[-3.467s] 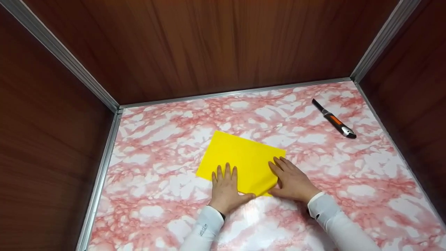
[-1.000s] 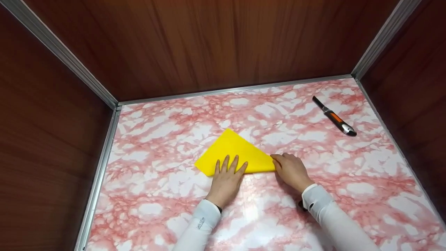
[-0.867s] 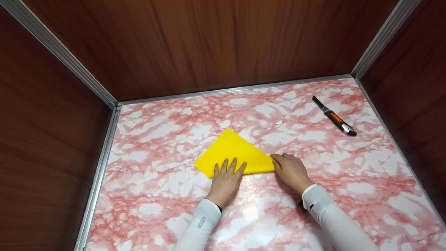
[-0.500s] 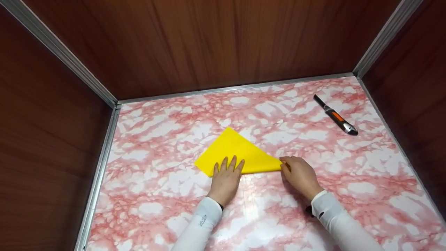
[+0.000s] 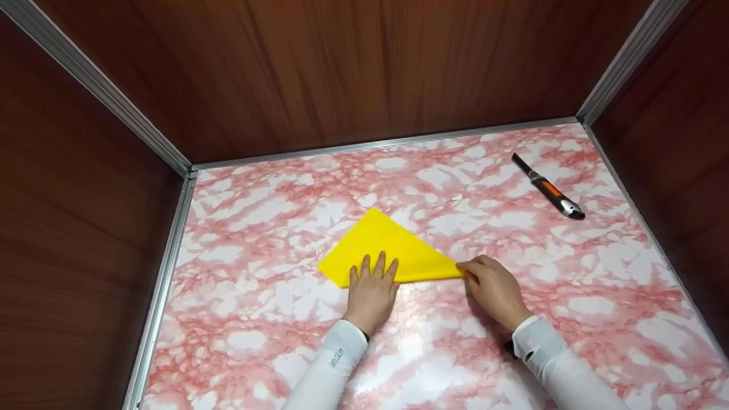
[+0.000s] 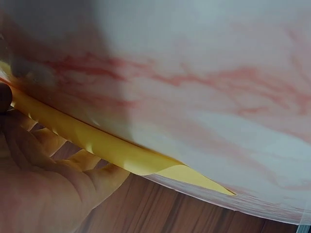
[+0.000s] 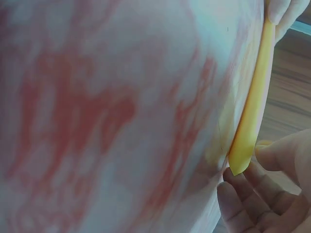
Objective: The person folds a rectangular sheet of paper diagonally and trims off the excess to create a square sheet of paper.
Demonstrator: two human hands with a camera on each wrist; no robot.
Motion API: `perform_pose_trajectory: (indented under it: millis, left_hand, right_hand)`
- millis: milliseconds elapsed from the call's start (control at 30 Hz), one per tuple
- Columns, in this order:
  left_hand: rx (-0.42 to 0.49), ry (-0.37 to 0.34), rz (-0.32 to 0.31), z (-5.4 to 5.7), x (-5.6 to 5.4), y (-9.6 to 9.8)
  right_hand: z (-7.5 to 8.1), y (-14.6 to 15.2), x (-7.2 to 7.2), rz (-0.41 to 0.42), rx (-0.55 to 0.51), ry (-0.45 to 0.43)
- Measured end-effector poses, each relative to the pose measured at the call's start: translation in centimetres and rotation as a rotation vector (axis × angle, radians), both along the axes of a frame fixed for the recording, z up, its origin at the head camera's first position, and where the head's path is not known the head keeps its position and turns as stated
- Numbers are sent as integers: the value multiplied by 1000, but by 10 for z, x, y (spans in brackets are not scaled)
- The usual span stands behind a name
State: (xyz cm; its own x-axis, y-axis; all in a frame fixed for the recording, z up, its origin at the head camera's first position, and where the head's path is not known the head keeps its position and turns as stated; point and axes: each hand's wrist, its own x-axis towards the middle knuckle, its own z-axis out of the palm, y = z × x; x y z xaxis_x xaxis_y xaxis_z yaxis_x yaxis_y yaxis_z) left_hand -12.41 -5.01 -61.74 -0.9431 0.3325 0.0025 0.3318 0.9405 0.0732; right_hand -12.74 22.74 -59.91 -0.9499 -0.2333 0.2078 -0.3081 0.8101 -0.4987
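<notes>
Yellow paper (image 5: 373, 236), folded over along its near edge, is laid on the pink-and-white marbled counter (image 5: 256, 239), near its middle. Its near edge is pressed by the spread, straight fingers of the left hand (image 5: 371, 296), while its right-hand corner is pinched between the thumb and fingers of the right hand (image 5: 496, 290). In the left wrist view the fold is seen as rounded. A black tool (image 5: 549, 191) with an orange strip is placed well apart, towards the far right; the counter is enclosed by wood-patterned panels (image 5: 319, 74).

wood-look panels (image 5: 319, 74) and metal framing (image 5: 387, 143) suggest a booth (image 5: 85, 239).
</notes>
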Motion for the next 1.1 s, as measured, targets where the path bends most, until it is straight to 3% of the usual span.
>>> perform_pose_trajectory:
  millis: [233,867,1100]
  left_hand:
    - [-10,-3,11,2,1,2]
    - [86,14,25,4,0,1]
    - [66,6,20,4,0,1]
  right_hand:
    - [-3,-1,-1,17,12,-3]
    - [-2,-6,-1,-7,13,-11]
    - [-3,-7,0,-15,15,3]
